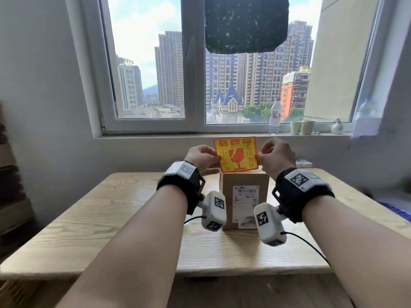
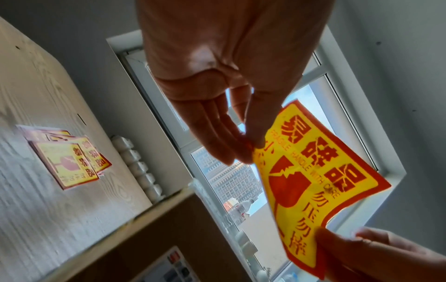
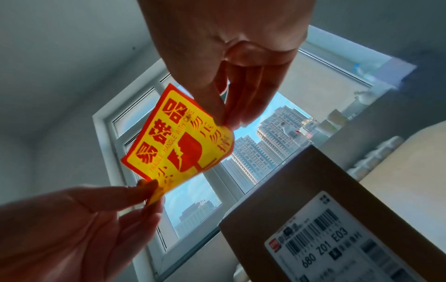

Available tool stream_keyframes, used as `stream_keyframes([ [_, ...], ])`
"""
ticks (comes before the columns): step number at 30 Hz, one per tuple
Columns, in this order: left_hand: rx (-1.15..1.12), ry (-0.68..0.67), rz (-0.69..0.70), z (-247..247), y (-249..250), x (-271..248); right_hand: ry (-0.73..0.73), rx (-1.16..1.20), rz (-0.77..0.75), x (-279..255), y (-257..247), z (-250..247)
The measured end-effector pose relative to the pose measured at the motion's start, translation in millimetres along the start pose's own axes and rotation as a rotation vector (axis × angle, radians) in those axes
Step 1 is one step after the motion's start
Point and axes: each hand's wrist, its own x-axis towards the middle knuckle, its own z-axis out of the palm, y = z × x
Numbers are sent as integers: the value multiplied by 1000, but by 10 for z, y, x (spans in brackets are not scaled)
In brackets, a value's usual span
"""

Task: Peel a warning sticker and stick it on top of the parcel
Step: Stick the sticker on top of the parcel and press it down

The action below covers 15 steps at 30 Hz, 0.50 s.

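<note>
Two hands hold one yellow-and-red square warning sticker (image 1: pixel 235 154) up in the air, above and just behind the brown cardboard parcel (image 1: pixel 244 200) that stands on the pale wooden table (image 1: pixel 111 218). The left hand (image 1: pixel 201 157) pinches the sticker's left edge between thumb and fingers; the right hand (image 1: pixel 277 156) pinches the opposite edge, so each grip is closed on the sticker and nothing else.

From where I stand, the risk is in the film itself. It looks thin and limp: in the wrist views it already bows and curls between the two pinches, light shining through it. If either hand slackens or the hands come together, I reckon the sheet could fold and stick to itself. I cannot tell whether any backing is left on it; if the back is bare, the fingertips (image 2: pixel 259 144) may also cling to it and drag a corner up on release.

Lowered unevenly, it would likely trap a crease or land crooked on the parcel's top, or overhang towards the white shipping label (image 1: pixel 244 204) on the front. More stickers (image 2: pixel 72 162) lie on the table as spares.
</note>
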Motion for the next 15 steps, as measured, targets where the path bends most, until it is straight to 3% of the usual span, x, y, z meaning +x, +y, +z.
stream_keyframes([
  [6,14,-36,-1,293,-37,225,-91,131,60,252,272,-19],
  [15,154,74,-41,375,-215,579,-143,103,168,514,539,241],
])
